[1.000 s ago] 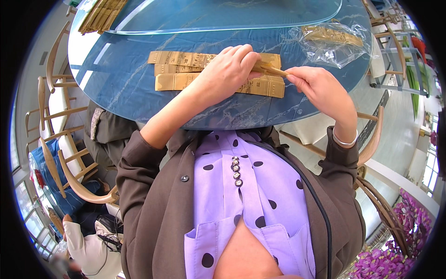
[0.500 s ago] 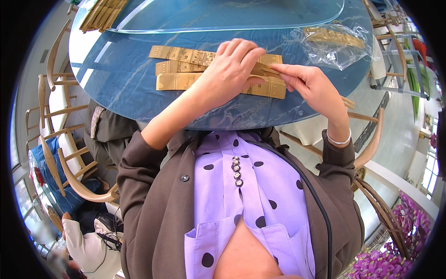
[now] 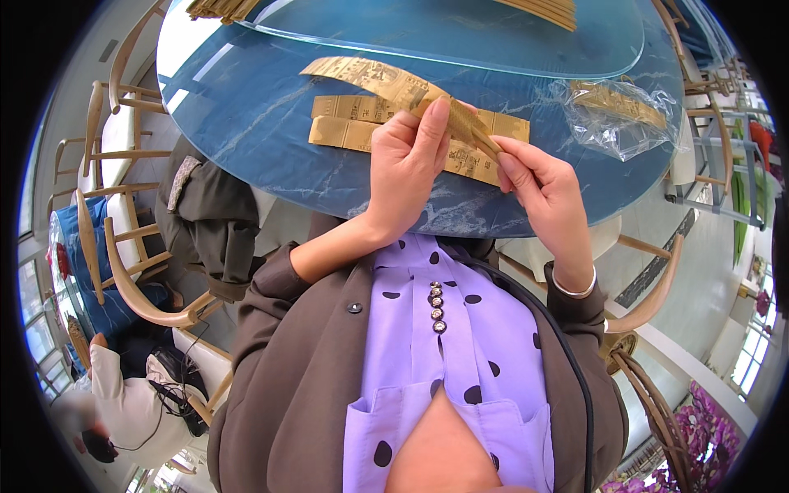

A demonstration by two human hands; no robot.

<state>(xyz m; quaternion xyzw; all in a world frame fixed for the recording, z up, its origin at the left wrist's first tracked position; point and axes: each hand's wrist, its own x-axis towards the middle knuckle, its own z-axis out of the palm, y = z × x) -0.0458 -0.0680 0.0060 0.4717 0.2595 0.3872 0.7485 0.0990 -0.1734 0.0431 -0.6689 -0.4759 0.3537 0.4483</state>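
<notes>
A long gold printed paper strip (image 3: 374, 78) is lifted off the table and arches up toward the far left. My left hand (image 3: 407, 164) is closed on its middle, thumb on top. The right-hand end of the same strip is pinched between the thumb and fingers of my right hand (image 3: 542, 185), where it looks folded or narrowed. Beneath my hands, two more gold strips lie side by side: the farther strip (image 3: 349, 107) and the nearer strip (image 3: 337, 133). Their middles are partly hidden by my hands and the raised strip.
The round blue marbled table (image 3: 246, 140) carries a raised glass turntable (image 3: 460, 37). Stacked gold strips (image 3: 222, 8) show at the far left, others (image 3: 546, 10) at the far right. A clear plastic bag (image 3: 620, 123) with gold strips lies right. Wooden chairs (image 3: 136, 279) stand around; a seated person (image 3: 131, 411) is behind left.
The farthest of the three strips has been picked up and now curves above the table. My left hand has turned from palm-down over the strips to gripping it, thumb up.
</notes>
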